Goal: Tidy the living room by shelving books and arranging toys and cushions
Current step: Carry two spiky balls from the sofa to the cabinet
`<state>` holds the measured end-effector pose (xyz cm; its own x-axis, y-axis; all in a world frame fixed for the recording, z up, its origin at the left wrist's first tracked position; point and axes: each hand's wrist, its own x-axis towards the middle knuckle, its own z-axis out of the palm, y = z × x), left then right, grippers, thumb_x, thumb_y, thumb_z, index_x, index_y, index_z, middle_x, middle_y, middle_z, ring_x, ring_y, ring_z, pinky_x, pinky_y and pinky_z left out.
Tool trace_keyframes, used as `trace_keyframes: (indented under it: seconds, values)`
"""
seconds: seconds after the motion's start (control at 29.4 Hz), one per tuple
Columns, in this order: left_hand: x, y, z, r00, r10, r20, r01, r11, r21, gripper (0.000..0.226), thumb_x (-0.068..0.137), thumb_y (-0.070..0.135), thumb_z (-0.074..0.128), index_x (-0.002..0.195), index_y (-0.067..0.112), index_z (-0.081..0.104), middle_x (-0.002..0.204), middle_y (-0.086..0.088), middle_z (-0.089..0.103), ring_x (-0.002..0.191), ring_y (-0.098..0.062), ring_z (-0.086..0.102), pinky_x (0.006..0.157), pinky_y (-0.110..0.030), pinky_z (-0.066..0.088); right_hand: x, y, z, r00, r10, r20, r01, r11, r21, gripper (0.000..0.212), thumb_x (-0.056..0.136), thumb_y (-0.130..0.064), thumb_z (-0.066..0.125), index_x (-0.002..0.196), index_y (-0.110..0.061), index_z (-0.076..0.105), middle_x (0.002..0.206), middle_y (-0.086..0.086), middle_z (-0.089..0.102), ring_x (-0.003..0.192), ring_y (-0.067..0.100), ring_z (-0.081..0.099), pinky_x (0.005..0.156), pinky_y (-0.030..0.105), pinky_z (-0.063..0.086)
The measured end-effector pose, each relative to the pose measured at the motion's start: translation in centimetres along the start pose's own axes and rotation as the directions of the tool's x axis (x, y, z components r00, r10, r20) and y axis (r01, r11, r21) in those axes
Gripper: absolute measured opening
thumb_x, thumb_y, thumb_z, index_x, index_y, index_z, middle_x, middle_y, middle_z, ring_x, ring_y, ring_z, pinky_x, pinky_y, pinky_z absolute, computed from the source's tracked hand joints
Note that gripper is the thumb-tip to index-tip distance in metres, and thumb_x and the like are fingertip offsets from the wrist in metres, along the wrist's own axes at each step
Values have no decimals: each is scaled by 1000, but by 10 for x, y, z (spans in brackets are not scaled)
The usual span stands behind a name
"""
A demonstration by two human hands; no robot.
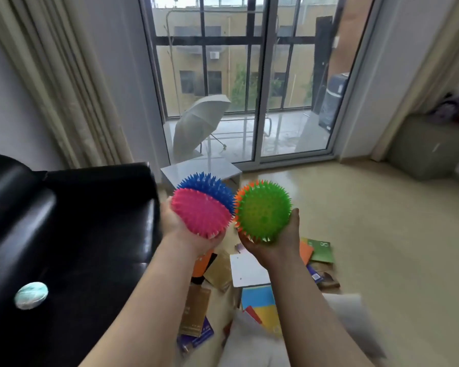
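The step in hand is the toys. The left hand [182, 230] cups a pink and blue spiky ball [203, 207] from below, fingers curled up around its underside. The right hand [274, 246] holds a green and orange spiky ball [263, 210] the same way, thumb up along its right side. Both balls are held up at chest height in front of the person, side by side and nearly touching, over the floor beside the black sofa [64, 221].

The books [322, 251] are not yet shelved; they lie scattered on the floor under the arms, overlapping one another. A pale soft shape at the bottom right may be a cushion, but it is too blurred to tell.

The next move, as I judge it, calls for a place to put the balls down. The likeliest spots are the grey cabinet [429, 147] at the far right, where some blurred colourful things already sit, and the small table [202, 166] by the window. Balls roll — so wherever they go, they need a wall, a corner or a box to rest against. Both hands are full, so nothing else can be picked up until one ball is set down.
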<state>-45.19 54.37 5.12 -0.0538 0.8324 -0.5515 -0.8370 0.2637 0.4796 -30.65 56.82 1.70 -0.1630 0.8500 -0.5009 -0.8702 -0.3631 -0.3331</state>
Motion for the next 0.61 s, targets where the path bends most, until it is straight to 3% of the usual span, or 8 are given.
trace_keyframes:
  seconds: [0.14, 0.31, 0.41, 0.51, 0.61]
  values:
    - [3, -77, 31, 991, -134, 29, 133, 991, 21, 54, 76, 57, 49, 115, 21, 58, 117, -12, 60, 106, -35, 54, 90, -47, 45, -25, -60, -58, 987, -97, -132, 98, 995, 3, 61, 83, -68, 45, 125, -25, 55, 124, 9, 55, 107, 29, 54, 72, 38, 48]
    - [-35, -259, 96, 946, -316, 69, 313, 948, 59, 53, 76, 54, 49, 116, 23, 62, 113, -7, 64, 100, -32, 57, 80, -42, 47, -115, -196, -178, 941, -249, -230, 259, 966, 16, 45, 88, -62, 40, 101, -25, 61, 98, 5, 62, 85, 25, 57, 70, 34, 47]
    - [-57, -353, 126, 906, -417, 68, 412, 908, 75, 54, 73, 54, 52, 116, 24, 63, 115, -9, 64, 105, -35, 56, 80, -47, 47, -171, -262, -235, 888, -313, -337, 323, 946, -28, 41, 88, -59, 43, 104, -24, 60, 99, 4, 61, 85, 23, 57, 74, 37, 47]
    - [-68, -410, 152, 892, -452, 27, 449, 890, 81, 57, 72, 54, 51, 120, 24, 60, 118, -10, 63, 108, -36, 55, 87, -50, 44, -197, -305, -271, 852, -332, -406, 355, 935, -18, 37, 88, -58, 45, 93, -24, 59, 97, 3, 60, 84, 23, 56, 83, 41, 47]
    - [-80, -458, 183, 895, -445, -19, 444, 887, 129, 56, 80, 57, 46, 121, 20, 55, 122, -11, 58, 116, -37, 49, 96, -52, 35, -210, -349, -300, 828, -339, -447, 379, 925, -1, 37, 87, -59, 46, 92, -25, 58, 94, 3, 58, 83, 23, 56, 81, 42, 47]
